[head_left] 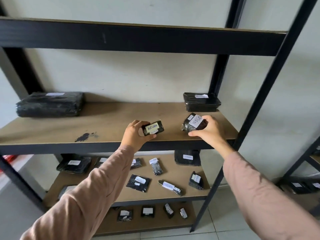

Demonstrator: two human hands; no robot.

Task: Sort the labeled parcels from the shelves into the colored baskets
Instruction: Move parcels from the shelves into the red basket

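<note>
On the fibreboard shelf [107, 122], the left hand [134, 134] grips a small boxy plastic-wrapped parcel [153, 128]; the right hand [210, 129] grips a lumpy glossy one [189, 124].

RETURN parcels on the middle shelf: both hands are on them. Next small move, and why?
Probably lift both clear of the shelf and draw them back. The left hand grips the yellow-label parcel, the right hand grips the white-label parcel; both labels read RETURN, and both parcels sit near the shelf's front edge.
</note>
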